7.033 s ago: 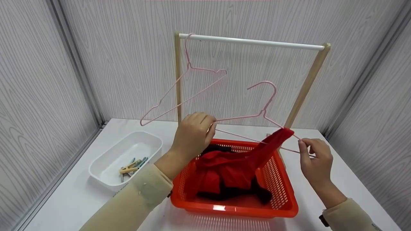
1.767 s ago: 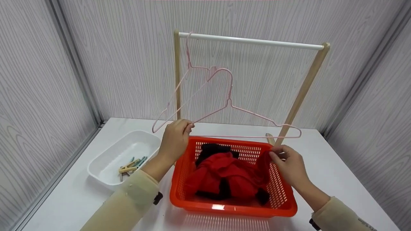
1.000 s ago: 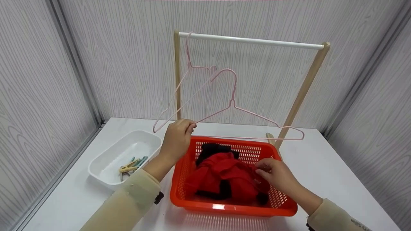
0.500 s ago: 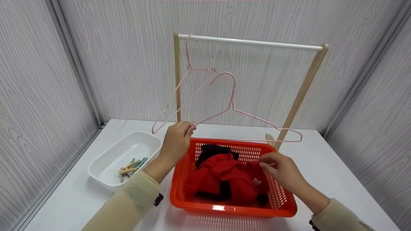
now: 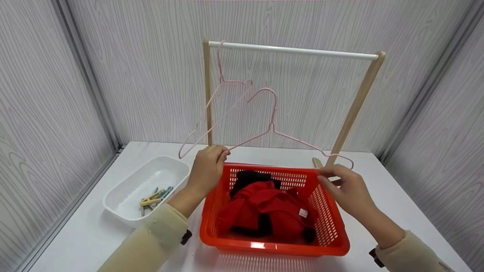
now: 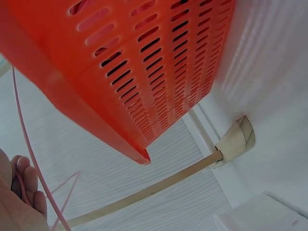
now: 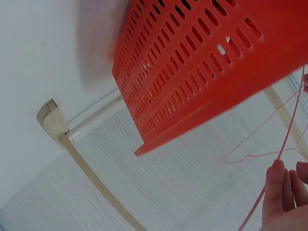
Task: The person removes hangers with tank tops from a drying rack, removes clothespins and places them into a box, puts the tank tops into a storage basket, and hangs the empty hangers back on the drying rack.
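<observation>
My left hand (image 5: pixel 208 166) grips the left end of a pink wire clothes hanger (image 5: pixel 298 141), held upright over the back of the basket. My right hand (image 5: pixel 349 189) pinches the hanger's lower bar near its right end; the pink wire also runs under its fingertips in the right wrist view. A red garment (image 5: pixel 261 200) with black parts and a small white label lies crumpled in the red plastic basket (image 5: pixel 276 247), below both hands. Behind it in the basket is a bunched black cloth (image 5: pixel 249 177). No cloth is on the hanger.
A second pink hanger (image 5: pixel 204 109) hangs at the left of the white rail (image 5: pixel 295 50) on a wooden-legged rack. To the left, a white tub (image 5: pixel 126 196) holds several clothespins (image 5: pixel 153 198). Patterned wall panels enclose the white table (image 5: pixel 83 230).
Red cloth that lay over the hanger is now down in the basket. My right hand has left the garment and moved up to the hanger's lower bar. The left hand keeps its grip.
</observation>
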`<move>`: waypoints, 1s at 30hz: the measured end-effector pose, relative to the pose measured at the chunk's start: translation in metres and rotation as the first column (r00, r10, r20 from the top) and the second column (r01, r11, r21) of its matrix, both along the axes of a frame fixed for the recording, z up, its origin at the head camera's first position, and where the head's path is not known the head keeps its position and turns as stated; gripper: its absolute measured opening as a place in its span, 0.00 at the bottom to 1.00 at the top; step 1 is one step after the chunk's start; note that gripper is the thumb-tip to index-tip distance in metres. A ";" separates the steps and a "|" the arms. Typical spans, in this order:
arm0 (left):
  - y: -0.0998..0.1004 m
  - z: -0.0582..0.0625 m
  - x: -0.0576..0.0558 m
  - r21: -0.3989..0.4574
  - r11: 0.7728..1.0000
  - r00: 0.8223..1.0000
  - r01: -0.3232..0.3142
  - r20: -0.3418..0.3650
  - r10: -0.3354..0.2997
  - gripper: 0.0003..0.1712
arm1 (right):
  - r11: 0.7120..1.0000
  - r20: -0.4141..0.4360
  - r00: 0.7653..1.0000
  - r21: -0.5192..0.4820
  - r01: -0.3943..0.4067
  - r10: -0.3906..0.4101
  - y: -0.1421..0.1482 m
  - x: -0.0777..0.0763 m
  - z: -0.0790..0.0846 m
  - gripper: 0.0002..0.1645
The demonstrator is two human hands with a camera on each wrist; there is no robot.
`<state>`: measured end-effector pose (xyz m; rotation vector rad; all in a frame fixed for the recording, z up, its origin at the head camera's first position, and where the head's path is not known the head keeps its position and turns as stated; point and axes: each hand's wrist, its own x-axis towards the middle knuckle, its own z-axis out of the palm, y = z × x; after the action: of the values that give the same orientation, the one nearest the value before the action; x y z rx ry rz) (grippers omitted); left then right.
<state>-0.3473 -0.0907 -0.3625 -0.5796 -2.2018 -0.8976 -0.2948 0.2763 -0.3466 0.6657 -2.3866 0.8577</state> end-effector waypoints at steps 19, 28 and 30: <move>0.005 -0.004 0.002 -0.026 1.000 1.000 0.014 0.012 -0.014 0.07 | 0.982 -0.227 0.959 0.046 0.182 -0.167 0.023 -0.016 0.009 0.18; 0.008 -0.005 0.004 -0.030 0.999 1.000 0.028 0.009 -0.028 0.07 | 0.988 -0.174 0.973 0.022 0.155 -0.149 0.026 -0.020 0.001 0.14; 0.008 -0.004 0.004 -0.032 0.999 1.000 0.029 0.012 -0.028 0.08 | 0.989 -0.183 0.973 0.017 0.145 -0.140 0.026 -0.021 -0.001 0.14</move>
<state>-0.3433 -0.0829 -0.3669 -0.6238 -2.2268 -0.8842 -0.3155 0.3023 -0.3473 0.5513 -2.2555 0.6715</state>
